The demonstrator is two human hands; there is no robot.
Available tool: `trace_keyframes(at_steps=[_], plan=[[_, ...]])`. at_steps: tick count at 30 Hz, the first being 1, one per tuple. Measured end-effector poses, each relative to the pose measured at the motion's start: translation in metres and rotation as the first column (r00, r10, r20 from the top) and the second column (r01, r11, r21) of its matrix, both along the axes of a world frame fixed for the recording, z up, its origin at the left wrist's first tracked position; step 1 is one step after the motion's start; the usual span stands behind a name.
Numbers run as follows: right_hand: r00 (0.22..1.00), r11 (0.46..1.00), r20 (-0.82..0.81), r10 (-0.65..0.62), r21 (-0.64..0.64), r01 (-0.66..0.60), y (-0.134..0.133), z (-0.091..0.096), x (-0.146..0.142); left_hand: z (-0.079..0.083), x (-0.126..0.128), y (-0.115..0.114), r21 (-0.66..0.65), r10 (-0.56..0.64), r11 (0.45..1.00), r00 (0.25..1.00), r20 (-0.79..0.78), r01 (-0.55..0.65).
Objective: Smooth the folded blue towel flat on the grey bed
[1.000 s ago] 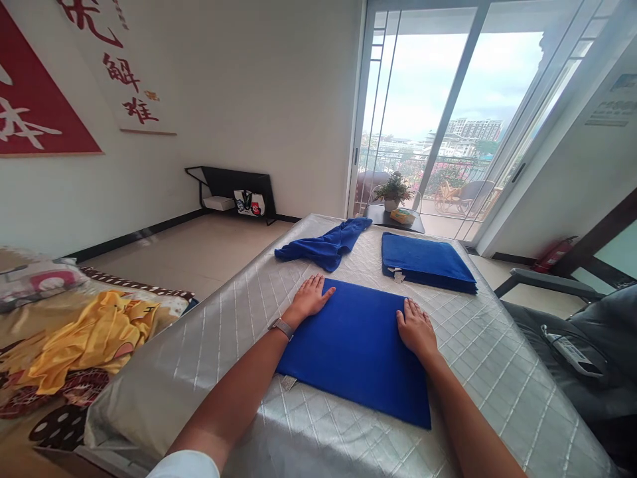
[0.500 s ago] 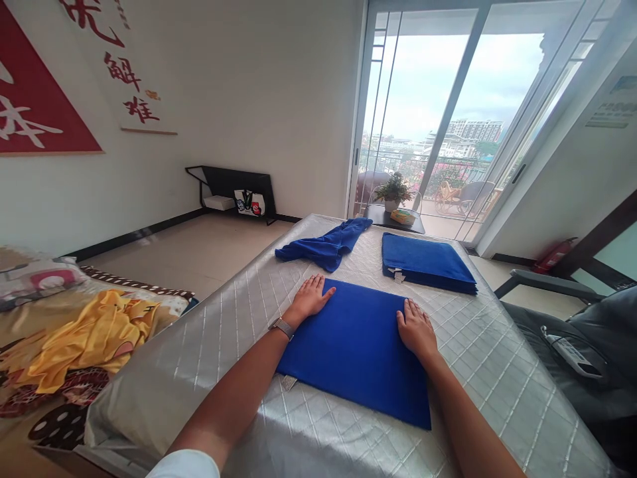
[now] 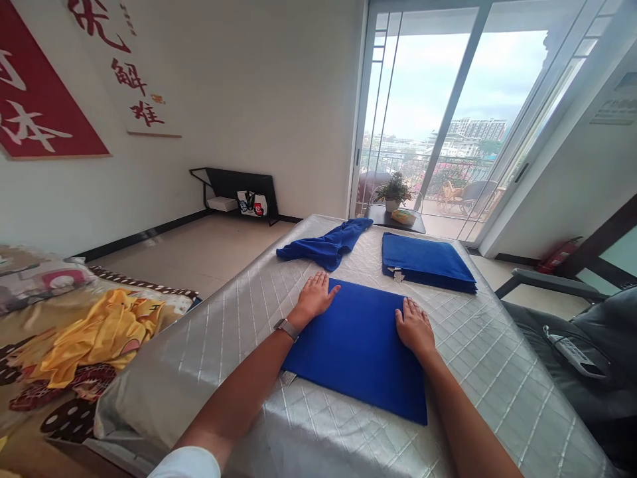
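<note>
A blue folded cloth [image 3: 358, 352] lies flat as a near-square on the silver quilted mattress [image 3: 229, 332], with a small white tag at its near left corner. My left hand [image 3: 316, 297] rests palm down on its far left edge, fingers stretched forward. On the far right edge, my right hand [image 3: 415, 326] lies flat in the same way. Beyond it to the right sits a stack of blue folded cloths [image 3: 425, 260] with white tags. A crumpled blue cloth [image 3: 326, 244] lies farther off to the left.
A small dark table [image 3: 398, 220] with a potted plant [image 3: 395, 191] stands at the mattress's far end, before glass doors. On the right is a black chair [image 3: 562, 332] holding a power strip [image 3: 574, 355]. Yellow fabric [image 3: 99, 332] lies on bedding at left.
Both hands stay flat on the folded cloth, almost in the same places. The view has shifted slightly to the left.
</note>
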State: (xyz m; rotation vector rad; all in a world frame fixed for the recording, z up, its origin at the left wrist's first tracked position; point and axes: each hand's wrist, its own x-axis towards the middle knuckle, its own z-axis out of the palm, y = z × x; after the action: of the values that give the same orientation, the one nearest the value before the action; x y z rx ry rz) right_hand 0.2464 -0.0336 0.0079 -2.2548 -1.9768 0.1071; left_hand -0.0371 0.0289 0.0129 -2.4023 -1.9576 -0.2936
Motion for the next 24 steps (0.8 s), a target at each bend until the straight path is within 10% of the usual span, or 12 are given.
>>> trace_keyframes(at_steps=[6, 12, 17, 24], plan=[[0.999, 1.0, 0.042, 0.016, 0.007, -0.016, 0.0, -0.002, 0.001, 0.003, 0.101, -0.038, 0.008, -0.541, 0.84, 0.837, 0.086, 0.543], [0.991, 0.997, 0.11, 0.074, -0.02, -0.072, -0.003, -0.006, 0.007, -0.007, 0.179, -0.034, -0.013, -0.541, 0.835, 0.826, 0.158, 0.55], [0.996, 0.999, 0.066, 0.052, 0.007, -0.053, -0.003, -0.006, 0.005, -0.018, 0.168, -0.027, -0.02, -0.437, 0.894, 0.88, 0.186, 0.448], [0.999, 1.0, -0.033, 0.005, -0.011, -0.005, 0.0, 0.001, 0.001, -0.016, 0.089, -0.012, -0.058, -0.244, 0.966, 0.962, 0.124, 0.252]])
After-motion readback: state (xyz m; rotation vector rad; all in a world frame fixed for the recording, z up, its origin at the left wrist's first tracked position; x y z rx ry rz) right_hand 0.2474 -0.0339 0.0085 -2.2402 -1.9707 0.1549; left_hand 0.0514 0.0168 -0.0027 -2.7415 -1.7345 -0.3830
